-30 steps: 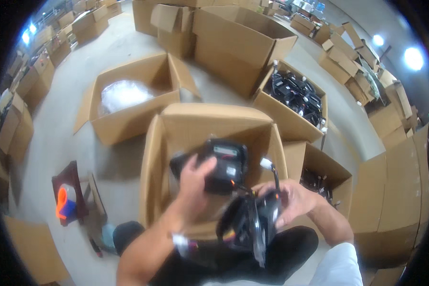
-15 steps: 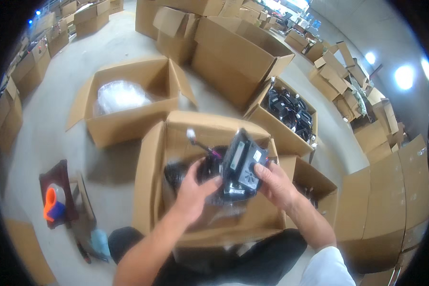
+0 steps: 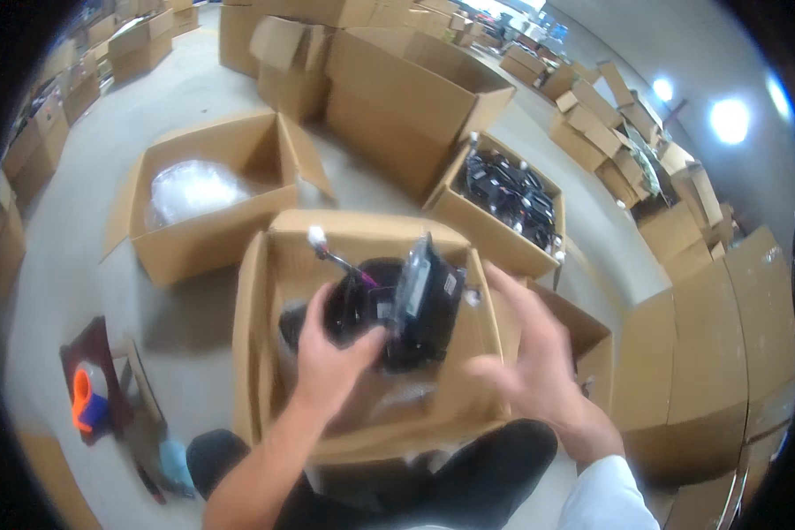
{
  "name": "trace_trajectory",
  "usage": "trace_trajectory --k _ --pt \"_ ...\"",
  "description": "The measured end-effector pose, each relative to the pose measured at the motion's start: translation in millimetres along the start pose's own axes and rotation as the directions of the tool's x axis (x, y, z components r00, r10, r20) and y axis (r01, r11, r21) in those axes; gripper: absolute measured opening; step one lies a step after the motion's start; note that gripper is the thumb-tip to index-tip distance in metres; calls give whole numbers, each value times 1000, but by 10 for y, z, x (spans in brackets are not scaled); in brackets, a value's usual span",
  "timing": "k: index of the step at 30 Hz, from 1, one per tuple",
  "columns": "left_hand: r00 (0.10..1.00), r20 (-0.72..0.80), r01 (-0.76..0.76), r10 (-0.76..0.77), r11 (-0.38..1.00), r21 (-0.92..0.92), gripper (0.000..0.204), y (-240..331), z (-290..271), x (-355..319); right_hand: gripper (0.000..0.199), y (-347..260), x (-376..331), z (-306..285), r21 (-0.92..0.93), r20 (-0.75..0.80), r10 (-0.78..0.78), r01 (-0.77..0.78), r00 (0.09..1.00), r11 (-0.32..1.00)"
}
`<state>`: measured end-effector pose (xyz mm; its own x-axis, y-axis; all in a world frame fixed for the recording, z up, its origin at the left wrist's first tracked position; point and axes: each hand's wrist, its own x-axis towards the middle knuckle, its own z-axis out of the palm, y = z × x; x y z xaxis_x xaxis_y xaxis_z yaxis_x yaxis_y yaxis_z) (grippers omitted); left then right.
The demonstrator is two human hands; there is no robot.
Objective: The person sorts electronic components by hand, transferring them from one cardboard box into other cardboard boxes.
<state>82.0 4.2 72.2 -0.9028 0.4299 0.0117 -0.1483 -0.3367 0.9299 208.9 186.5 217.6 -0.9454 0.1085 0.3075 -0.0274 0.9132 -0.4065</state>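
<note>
My left hand (image 3: pixel 334 362) grips a black plastic device (image 3: pixel 428 305) from its left side, holding it above an open cardboard box (image 3: pixel 371 231). A short dark cable (image 3: pixel 344 262) with a white plug sticks up from the device toward the far left. Close to the box's right edge, my right hand (image 3: pixel 543 358) is apart from the device, thumb and fingers spread, slightly blurred. Nothing shows between those fingers. Clear plastic wrap (image 3: pixel 406 396) appears to lie in the box below the device.
Beyond the box, a carton (image 3: pixel 455 208) holds several black wired parts. A carton to the left (image 3: pixel 212 238) contains clear plastic bags (image 3: pixel 194 193). An orange and blue tape dispenser (image 3: pixel 88 397) is on the left. Tall cartons (image 3: pixel 711 353) stand at the right.
My right hand has let go of the device and moved right, its fingers opening. My left hand still holds the device. The whole view has shifted slightly.
</note>
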Motion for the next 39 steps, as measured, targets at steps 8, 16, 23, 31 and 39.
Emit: trace_trajectory --k 8,16,23,31,39 --pt "987 -102 -108 125 981 163 86 381 -14 -99 44 -7 313 397 460 53 331 -317 942 829" --pt "895 -403 -297 192 930 -217 62 872 -669 -10 41 528 864 640 132 370 263 -330 891 935" --pt "915 -374 -257 148 930 -262 58 813 -755 -70 51 887 255 3313 -113 895 364 -656 259 746" --pt "919 -392 -164 35 939 -301 76 878 -1125 -251 69 553 -527 4394 224 910 177 -806 374 548" --pt "957 -288 -103 -32 892 -440 76 832 -1009 -91 67 1257 -591 4671 170 779 43 -276 626 946"
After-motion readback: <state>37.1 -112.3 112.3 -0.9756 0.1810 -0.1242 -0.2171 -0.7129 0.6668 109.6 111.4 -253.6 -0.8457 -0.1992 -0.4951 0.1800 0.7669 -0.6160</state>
